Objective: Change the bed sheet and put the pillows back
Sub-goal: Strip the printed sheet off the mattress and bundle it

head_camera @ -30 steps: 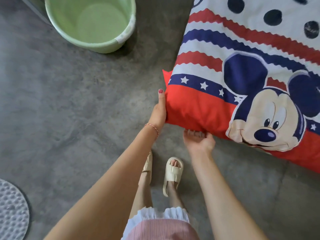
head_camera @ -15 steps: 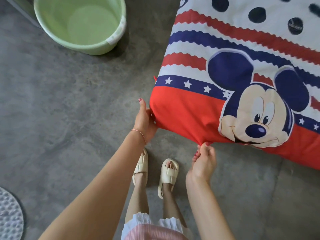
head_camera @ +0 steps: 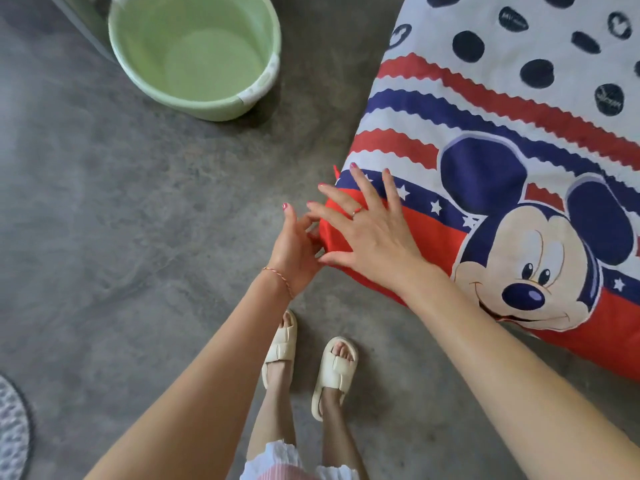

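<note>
Sheet [head_camera: 502, 140] runs off top & right edges; its full extent can't be told. Left hand [head_camera: 294, 251] fingertips hidden behind the red corner, grip unclear. Green bucket [head_camera: 194, 57] cut at top. Mat [head_camera: 12, 431] mostly off the left edge. Print inside the dark dots too blurred to read.

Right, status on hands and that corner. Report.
Right hand flat on the sheet's red corner. Left hand at the corner's edge, grip unclear. Green bucket stands apart.

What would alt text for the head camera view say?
A person's right hand lies flat, fingers spread, on the red corner of a cartoon-mouse bed sheet, while the left hand touches that corner's edge. A green bucket stands on the grey floor.
</note>
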